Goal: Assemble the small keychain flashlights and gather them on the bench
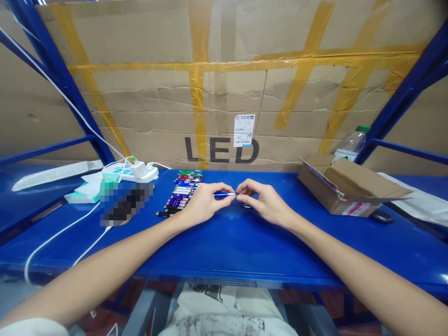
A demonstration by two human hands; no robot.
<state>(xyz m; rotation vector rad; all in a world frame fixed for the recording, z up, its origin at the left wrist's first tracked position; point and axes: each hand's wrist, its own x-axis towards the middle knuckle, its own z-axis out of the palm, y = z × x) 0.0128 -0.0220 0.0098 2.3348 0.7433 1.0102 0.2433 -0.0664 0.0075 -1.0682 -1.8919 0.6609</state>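
My left hand (201, 203) is closed round a small blue pen-shaped torch (224, 194), held level over the blue shelf top (224, 242). My right hand (262, 200) pinches the torch's silver tip with thumb and forefinger. Both hands meet just above the shelf at its middle. A row of several small torches (182, 193) in green, red, blue, purple and black lies side by side just left of my left hand.
A white power strip (136, 173) with plugged cables sits at back left, next to a pack of tissues (84, 192) and a blurred-out object (124, 203). An open cardboard box (345, 186) and a plastic bottle (352, 144) stand at right. A large carton marked LED (224, 93) fills the back.
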